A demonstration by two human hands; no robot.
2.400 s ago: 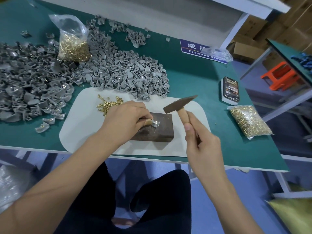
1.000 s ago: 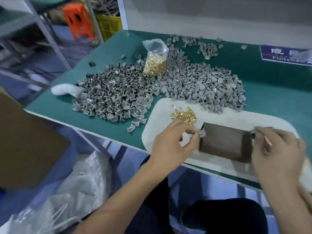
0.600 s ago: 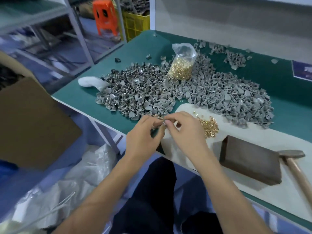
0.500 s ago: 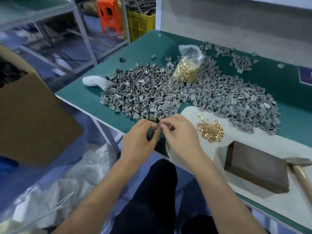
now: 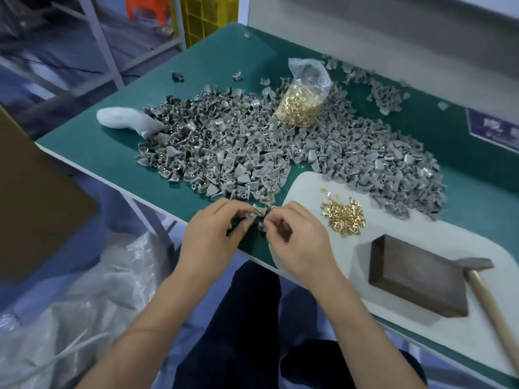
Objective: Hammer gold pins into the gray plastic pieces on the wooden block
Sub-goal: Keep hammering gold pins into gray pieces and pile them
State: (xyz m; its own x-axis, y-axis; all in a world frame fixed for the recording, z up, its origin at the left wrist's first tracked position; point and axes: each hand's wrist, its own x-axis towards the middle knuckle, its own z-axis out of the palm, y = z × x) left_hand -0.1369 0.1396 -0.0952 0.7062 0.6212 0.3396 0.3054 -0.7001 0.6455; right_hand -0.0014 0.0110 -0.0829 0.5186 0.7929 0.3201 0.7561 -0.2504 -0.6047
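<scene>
My left hand (image 5: 210, 240) and my right hand (image 5: 297, 242) meet at the table's near edge, both pinching a small gray plastic piece (image 5: 259, 213) between their fingertips. The dark wooden block (image 5: 415, 276) lies bare on the white mat (image 5: 306, 186) to the right. The hammer (image 5: 483, 279) rests on the mat just right of the block, its wooden handle pointing toward me. A loose heap of gold pins (image 5: 344, 217) sits on the mat between my right hand and the block.
A wide pile of gray plastic pieces (image 5: 252, 153) covers the green table (image 5: 112, 153). A clear bag of gold pins (image 5: 302, 99) stands in the pile. White foam (image 5: 120, 119) lies at its left. Clear plastic bags (image 5: 84, 304) and brown cardboard (image 5: 33, 209) sit below left.
The hammer was laid down beside the block. My left hand carried the piece off the block to the left, and my right hand joined it there. The camera swung left.
</scene>
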